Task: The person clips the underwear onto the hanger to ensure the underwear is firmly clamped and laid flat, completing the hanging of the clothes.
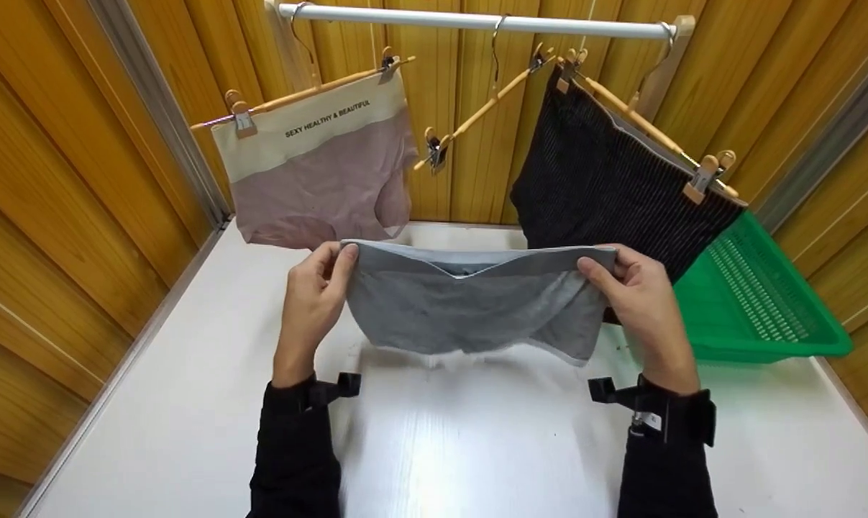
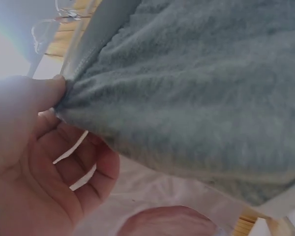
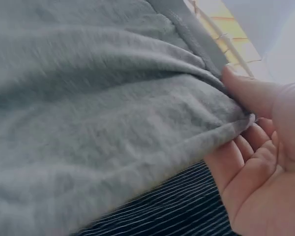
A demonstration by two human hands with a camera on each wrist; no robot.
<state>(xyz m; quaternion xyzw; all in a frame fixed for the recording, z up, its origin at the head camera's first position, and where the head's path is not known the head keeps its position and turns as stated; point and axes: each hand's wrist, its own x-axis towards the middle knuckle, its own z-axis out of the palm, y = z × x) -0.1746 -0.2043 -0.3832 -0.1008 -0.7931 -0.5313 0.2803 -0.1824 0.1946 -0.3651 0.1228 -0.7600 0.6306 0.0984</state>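
Grey underpants [image 1: 469,309] are stretched out by the waistband between both hands, above the white table. My left hand [image 1: 313,298] pinches one waistband corner between thumb and fingers; the left wrist view shows the grey cloth [image 2: 196,98] pulled taut from that pinch. At the opposite corner my right hand [image 1: 638,302] pinches the waistband the same way, and folds run through the cloth [image 3: 113,108] toward its thumb. Behind and above the grey underpants, a bare clip hanger [image 1: 487,108] hangs tilted from the rail, its two clips holding nothing.
Pink underpants [image 1: 318,173] with a cream waistband hang clipped at the left of the white rail [image 1: 434,18]. Black striped underpants [image 1: 606,173] hang at the right. A green basket [image 1: 829,324] stands on the white table [image 1: 182,403] at the right. Wood-look walls [image 1: 67,180] enclose the back and sides.
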